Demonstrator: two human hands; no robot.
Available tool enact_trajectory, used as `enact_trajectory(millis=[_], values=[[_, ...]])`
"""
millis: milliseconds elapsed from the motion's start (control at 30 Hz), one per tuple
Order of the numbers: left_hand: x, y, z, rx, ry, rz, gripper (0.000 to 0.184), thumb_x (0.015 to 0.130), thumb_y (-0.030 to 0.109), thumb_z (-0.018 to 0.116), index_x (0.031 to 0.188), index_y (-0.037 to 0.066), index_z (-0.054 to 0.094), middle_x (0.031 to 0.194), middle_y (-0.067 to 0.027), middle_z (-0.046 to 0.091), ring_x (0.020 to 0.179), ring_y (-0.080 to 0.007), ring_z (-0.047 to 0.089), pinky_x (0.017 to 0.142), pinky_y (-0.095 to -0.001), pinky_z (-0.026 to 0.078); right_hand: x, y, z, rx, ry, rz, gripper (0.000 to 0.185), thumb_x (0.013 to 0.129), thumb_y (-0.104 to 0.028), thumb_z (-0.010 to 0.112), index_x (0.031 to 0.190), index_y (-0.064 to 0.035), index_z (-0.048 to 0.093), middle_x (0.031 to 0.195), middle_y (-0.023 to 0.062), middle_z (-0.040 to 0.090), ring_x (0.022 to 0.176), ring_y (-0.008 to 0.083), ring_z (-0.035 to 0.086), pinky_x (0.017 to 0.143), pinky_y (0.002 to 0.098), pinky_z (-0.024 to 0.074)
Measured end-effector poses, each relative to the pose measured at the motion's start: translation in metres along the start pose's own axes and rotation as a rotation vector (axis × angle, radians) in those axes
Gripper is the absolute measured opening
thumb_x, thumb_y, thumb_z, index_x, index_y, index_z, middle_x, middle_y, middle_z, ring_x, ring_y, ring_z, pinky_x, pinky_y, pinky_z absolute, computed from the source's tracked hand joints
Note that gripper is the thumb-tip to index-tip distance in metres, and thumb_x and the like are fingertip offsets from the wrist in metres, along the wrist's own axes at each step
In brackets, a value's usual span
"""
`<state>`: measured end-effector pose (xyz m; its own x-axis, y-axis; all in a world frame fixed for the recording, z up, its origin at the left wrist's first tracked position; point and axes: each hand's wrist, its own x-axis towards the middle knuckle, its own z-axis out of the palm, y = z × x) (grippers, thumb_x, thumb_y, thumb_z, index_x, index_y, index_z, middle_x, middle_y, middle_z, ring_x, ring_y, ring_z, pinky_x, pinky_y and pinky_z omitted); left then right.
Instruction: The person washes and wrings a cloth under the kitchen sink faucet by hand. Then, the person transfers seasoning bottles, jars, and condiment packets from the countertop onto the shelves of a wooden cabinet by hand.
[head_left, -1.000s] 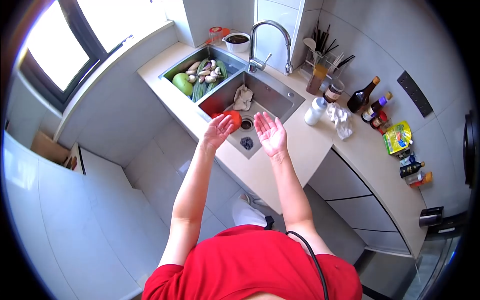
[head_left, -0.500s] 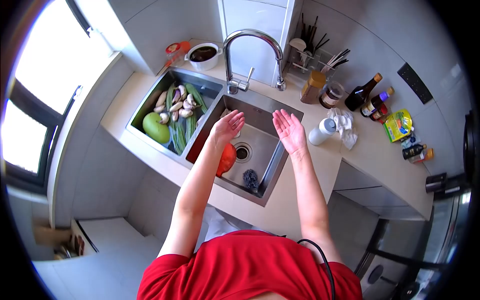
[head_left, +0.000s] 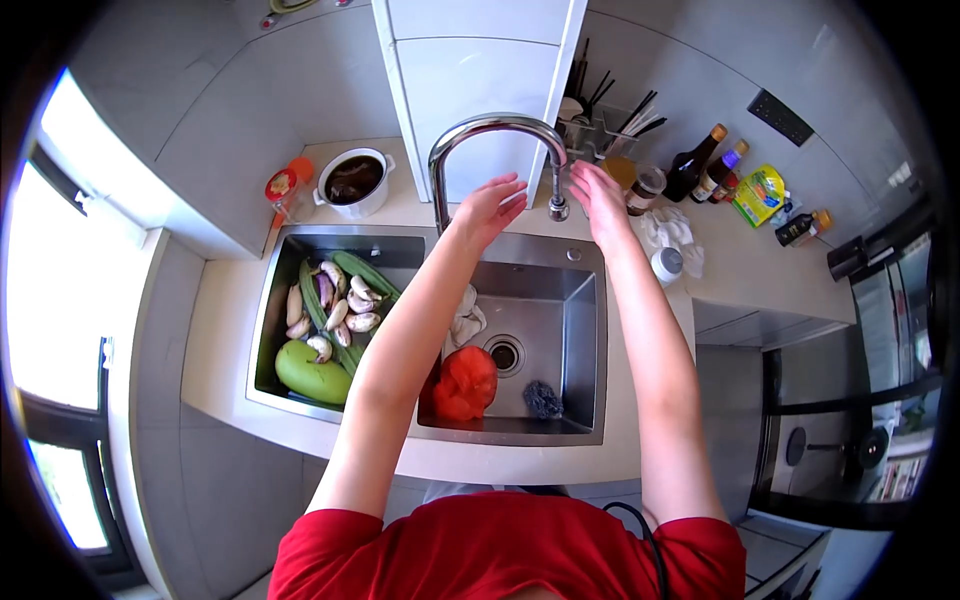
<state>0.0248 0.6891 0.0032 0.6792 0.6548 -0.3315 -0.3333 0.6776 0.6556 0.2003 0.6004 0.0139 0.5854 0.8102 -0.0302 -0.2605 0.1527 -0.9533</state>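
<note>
Tap stands at the back of the double sink, its chrome neck arching over so that the spout hangs between the person's two hands. The left hand is just to the left of the spout, in front of the arch, and the right hand is just to its right. Both are unclenched, fingers stretched out, with nothing in them; neither appears to touch the metal, though depth is hard to judge. No water shows at the spout, and the lever cannot be made out.

I judge this to be a moment of positioning, with no grip taken. A move to the tap from here would call for finding the lever and clearing the neck with the left wrist.

Below, the right basin holds a crumpled orange-red bag, a dark scouring pad and a pale cloth. Whitish eggplants and a green melon lie in the left basin.

On the worktop, a yellow pouch and a purple-capped bottle bear printing, too small to read; no brand is legible. The white bottle shows no readable writing.
</note>
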Motion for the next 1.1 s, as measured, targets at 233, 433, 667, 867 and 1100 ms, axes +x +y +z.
enact_trajectory(millis=[233, 433, 667, 867, 1100], values=[[0.019, 0.01, 0.052, 0.133, -0.094, 0.084, 0.034, 0.087, 0.002, 0.054, 0.121, 0.004, 0.047, 0.102, -0.0079, 0.06, 0.093, -0.0168, 0.058, 0.085, -0.0268, 0.05, 0.005, -0.006, 0.011, -0.193, -0.03, -0.003, 0.025, 0.094, -0.02, 0.045, 0.112, -0.0091, 0.06, 0.103, -0.0003, 0.061, 0.096, 0.0097, 0.055, 0.081, 0.0269, 0.0435], [0.006, 0.007, 0.055, 0.229, -0.13, 0.116, 0.032, 0.084, -0.001, 0.057, 0.115, 0.002, 0.05, 0.102, -0.0058, 0.061, 0.092, -0.0145, 0.06, 0.086, -0.0262, 0.049, -0.02, -0.009, 0.012, -0.384, -0.117, -0.11, 0.031, 0.092, -0.021, 0.048, 0.115, -0.0026, 0.057, 0.093, 0.001, 0.062, 0.083, 0.008, 0.055, 0.075, 0.0208, 0.044], [-0.063, -0.011, 0.031, 0.39, -0.253, 0.133, 0.03, 0.082, 0.003, 0.061, 0.111, 0.003, 0.054, 0.103, -0.0047, 0.061, 0.099, -0.0134, 0.056, 0.089, -0.0255, 0.044, -0.104, -0.007, 0.006, -0.407, -0.273, -0.187, 0.029, 0.084, -0.008, 0.061, 0.111, 0.0006, 0.056, 0.098, 0.0083, 0.064, 0.083, 0.0125, 0.06, 0.072, 0.0277, 0.0502], [-0.136, 0.002, 0.002, 0.678, -0.227, 0.165, 0.03, 0.081, 0.009, 0.065, 0.109, 0.004, 0.057, 0.101, -0.0024, 0.062, 0.098, -0.0122, 0.056, 0.091, -0.0269, 0.041, -0.17, 0.013, 0.037, -0.519, -0.303, -0.386, 0.036, 0.077, -0.002, 0.064, 0.112, -0.0004, 0.055, 0.102, 0.0127, 0.062, 0.082, 0.0196, 0.062, 0.072, 0.0287, 0.0505], [-0.174, 0.027, -0.025, 0.699, -0.177, 0.126, 0.033, 0.08, 0.006, 0.067, 0.112, 0.004, 0.058, 0.097, -0.0014, 0.063, 0.092, -0.0107, 0.059, 0.089, -0.0265, 0.044, -0.201, 0.033, 0.077, -0.463, -0.276, -0.452, 0.037, 0.076, 0.001, 0.063, 0.112, 0.0004, 0.052, 0.101, 0.0141, 0.06, 0.076, 0.0214, 0.061, 0.07, 0.0306, 0.0497]])
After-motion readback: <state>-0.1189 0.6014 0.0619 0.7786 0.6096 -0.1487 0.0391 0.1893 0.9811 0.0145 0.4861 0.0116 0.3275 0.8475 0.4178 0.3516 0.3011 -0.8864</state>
